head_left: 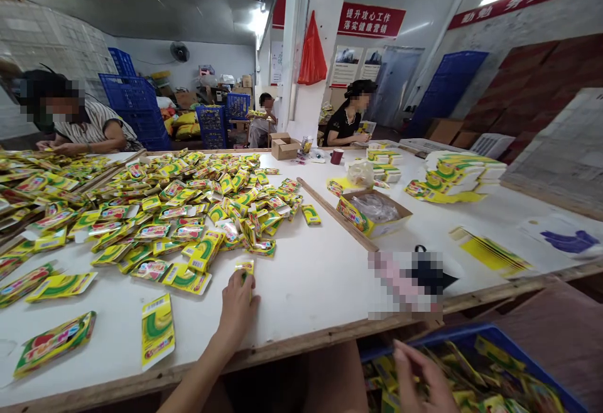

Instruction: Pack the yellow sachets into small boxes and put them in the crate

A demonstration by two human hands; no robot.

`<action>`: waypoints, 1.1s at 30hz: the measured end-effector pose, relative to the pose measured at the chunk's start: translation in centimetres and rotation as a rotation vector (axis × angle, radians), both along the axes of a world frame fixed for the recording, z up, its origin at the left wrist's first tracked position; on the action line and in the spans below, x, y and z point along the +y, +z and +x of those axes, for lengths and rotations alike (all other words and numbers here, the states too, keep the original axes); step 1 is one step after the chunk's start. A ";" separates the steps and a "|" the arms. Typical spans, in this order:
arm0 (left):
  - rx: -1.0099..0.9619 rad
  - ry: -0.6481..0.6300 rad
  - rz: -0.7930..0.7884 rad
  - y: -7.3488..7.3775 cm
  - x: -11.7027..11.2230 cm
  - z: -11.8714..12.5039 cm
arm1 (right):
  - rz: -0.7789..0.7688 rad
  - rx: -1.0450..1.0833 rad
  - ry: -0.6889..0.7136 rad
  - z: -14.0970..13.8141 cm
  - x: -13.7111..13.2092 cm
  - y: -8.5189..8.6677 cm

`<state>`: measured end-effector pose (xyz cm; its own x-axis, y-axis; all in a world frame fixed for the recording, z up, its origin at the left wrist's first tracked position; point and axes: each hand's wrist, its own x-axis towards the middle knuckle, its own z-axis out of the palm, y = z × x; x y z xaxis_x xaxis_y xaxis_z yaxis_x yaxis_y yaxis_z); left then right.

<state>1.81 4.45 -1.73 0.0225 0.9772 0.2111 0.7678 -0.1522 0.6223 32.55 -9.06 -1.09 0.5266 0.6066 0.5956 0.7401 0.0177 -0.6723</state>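
My left hand [238, 303] rests at the front of the white table, its fingers closed round a small yellow carton [245, 266] whose printed end shows beyond them. My right hand [419, 378] is low at the right, over a blue crate [506, 337] of similar yellow and green cartons. Its fingers are a little apart, and I see nothing between them. Left of my left hand lies a loose heap of flat yellow cartons [188, 205], some with end flaps up. A single carton [158, 331] lies nearer the table edge.
A wooden strip [334, 212] runs across the table [301, 287]. Right of it stand an open box with plastic bags [374, 212], stacked cartons [459, 174] and flat yellow sheets [492, 251]. One co-worker [94, 124] sits at the left, another [348, 117] across the table.
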 end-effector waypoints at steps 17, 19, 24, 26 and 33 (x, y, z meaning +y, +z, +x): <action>-0.960 -0.202 -0.144 1.6 -4.6 0.4 | -0.113 0.741 0.720 -17.4 8.2 0.1; -0.840 -0.253 -0.139 1.6 -4.4 -0.1 | -0.139 0.619 0.742 -16.8 8.2 0.3; -0.685 -0.326 -0.164 1.8 -3.8 -1.1 | -0.191 0.440 0.901 -15.7 9.4 1.0; -0.663 -0.328 -0.100 1.5 -3.6 -1.1 | -0.172 0.407 0.912 -15.7 10.1 1.1; -0.693 -0.231 0.052 0.3 -3.8 -0.2 | -0.119 0.494 0.874 -15.8 10.6 0.4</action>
